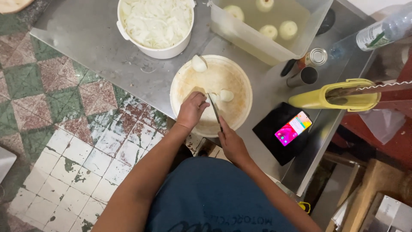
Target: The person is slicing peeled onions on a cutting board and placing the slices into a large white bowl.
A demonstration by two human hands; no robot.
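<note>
On the round cutting board [234, 77], an onion piece [213, 97] is pinned by the left hand [192, 109] and cut with the knife [215, 111] gripped in the right hand [231, 141]; sliced onion fills the white tub [155, 26] at eleven o'clock, and seemingly four peeled onions [269, 31] wait at one o'clock.

We have only one view, from a camera worn on the person's head, and it looks almost straight down past the blue-shirted torso onto the grey steel worktop [90, 34]. We sit close enough that both forearms fill the lower frame, with the round pale cutting board [234, 86] near the centre. The worktop runs slantwise across the frame, and the worn patterned floor tiles [64, 103] fill the left side.
</note>
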